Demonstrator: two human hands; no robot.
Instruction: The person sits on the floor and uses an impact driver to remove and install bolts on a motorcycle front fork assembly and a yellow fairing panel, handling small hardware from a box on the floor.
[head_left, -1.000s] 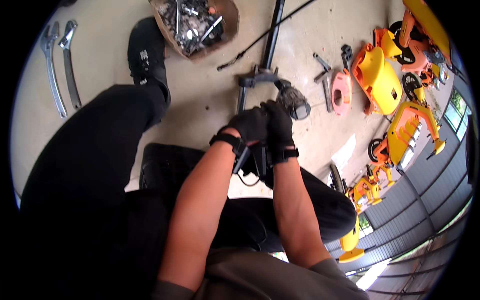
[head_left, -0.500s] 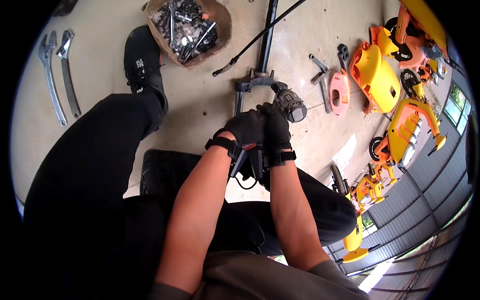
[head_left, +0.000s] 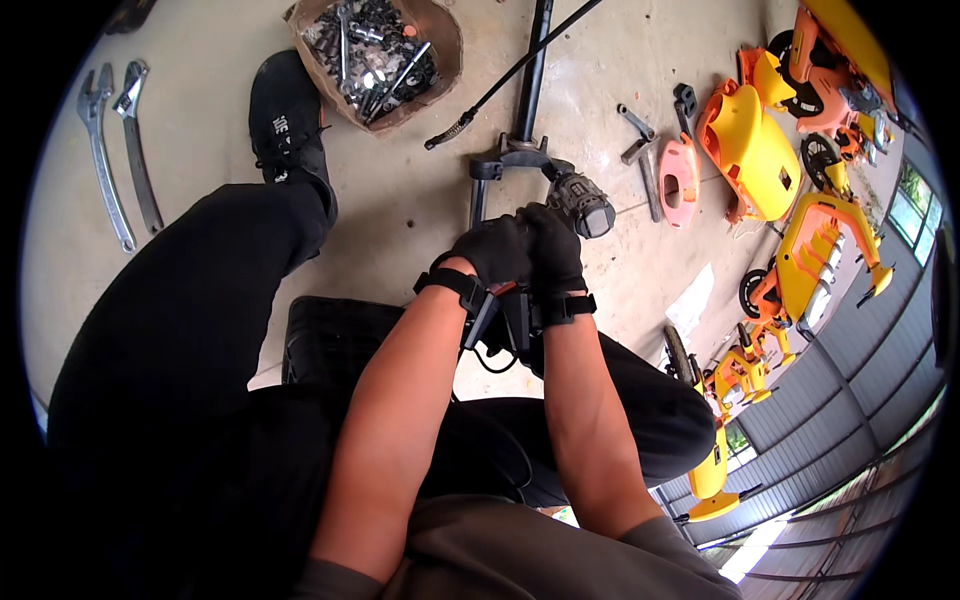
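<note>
My black-gloved hands are close together in front of a black fork (head_left: 520, 157), a two-legged part with a long steering tube lying on the floor. My right hand (head_left: 549, 245) is closed behind a grey cordless power tool (head_left: 582, 207), whose rounded end sticks out past the fingers beside the fork's crosspiece. Fingers curled, my left hand (head_left: 493, 250) presses against the right one near a fork leg. What lies inside its grip is hidden by the gloves. A black cable (head_left: 515, 72) with a frayed-looking end crosses the steering tube.
An open cardboard box (head_left: 440, 75) of loose bolts and sockets stands beside my shoe (head_left: 287, 120). Two adjustable wrenches (head_left: 100, 160) lie at the left. To the right are a hammer (head_left: 647, 180), a pink ring-shaped part (head_left: 680, 185), a yellow body panel (head_left: 748, 155) and several yellow scooters (head_left: 815, 255).
Almost nothing differs. The hands and the power tool keep their places at the fork, and the whole view has shifted only slightly.
</note>
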